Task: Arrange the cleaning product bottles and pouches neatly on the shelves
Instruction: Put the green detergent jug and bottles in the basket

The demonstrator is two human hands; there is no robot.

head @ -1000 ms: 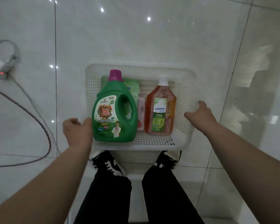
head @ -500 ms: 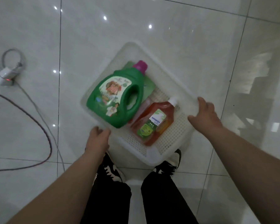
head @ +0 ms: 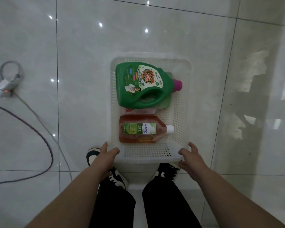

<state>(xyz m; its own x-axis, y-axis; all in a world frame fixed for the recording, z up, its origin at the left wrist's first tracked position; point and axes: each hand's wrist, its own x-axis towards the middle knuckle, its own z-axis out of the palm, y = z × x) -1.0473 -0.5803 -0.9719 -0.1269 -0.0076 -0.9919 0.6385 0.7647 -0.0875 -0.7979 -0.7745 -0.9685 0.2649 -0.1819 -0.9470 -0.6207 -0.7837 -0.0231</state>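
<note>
Basket (head: 182, 112) rim gripped by left hand (head: 105, 156) and right hand (head: 192, 157).

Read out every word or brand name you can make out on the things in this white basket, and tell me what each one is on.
"seaways": on the label of the amber bottle, sideways to the camera.
Chinese print beside it on the same label: too small to read.
Green detergent bottle: large stylised Chinese characters and fine print, too blurred to read.
Pink pouch between the bottles: mostly hidden, nothing readable.
White basket: no text.
</note>
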